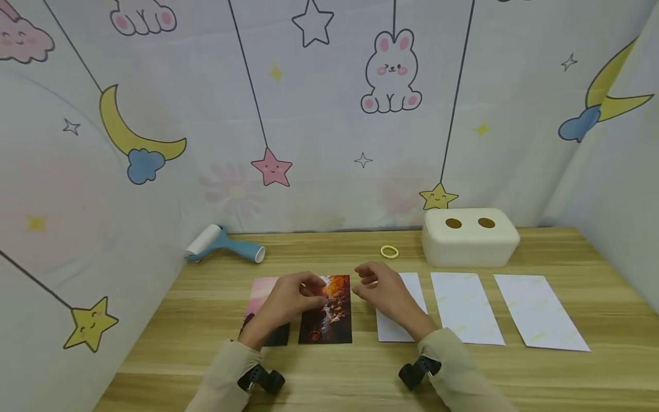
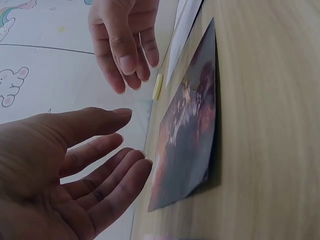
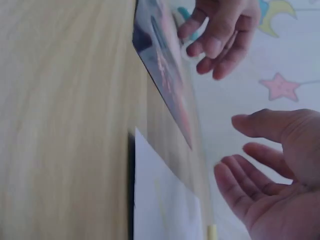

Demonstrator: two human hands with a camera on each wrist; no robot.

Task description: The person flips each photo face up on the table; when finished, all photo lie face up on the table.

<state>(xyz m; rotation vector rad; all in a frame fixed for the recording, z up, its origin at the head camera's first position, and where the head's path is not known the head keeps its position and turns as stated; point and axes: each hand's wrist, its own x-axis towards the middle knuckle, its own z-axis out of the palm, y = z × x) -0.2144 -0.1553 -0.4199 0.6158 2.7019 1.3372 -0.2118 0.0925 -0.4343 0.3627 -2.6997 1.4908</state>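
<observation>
My left hand (image 1: 289,300) hovers over two picture cards, its fingers loosely bent and holding nothing. Beneath it lies an orange and dark picture card (image 1: 334,320), face up. Left of that is a pink picture card (image 1: 261,292), partly hidden by the hand and wrist. My right hand (image 1: 383,289) hangs above a white card (image 1: 393,332), also without anything in it. In the left wrist view, the fingers of both hands stand apart from the orange and dark picture card (image 2: 192,115). Two more white cards, the middle one (image 1: 465,309) and the rightmost one (image 1: 540,312), lie to the right.
A blue-handled lint roller (image 1: 231,246) rests at the back left. Toward the back right stands a cream box (image 1: 471,243) with two round holes on top. A small yellow ring (image 1: 389,252) lies between them. A patterned curtain (image 1: 329,114) rises behind the wooden table (image 1: 329,377).
</observation>
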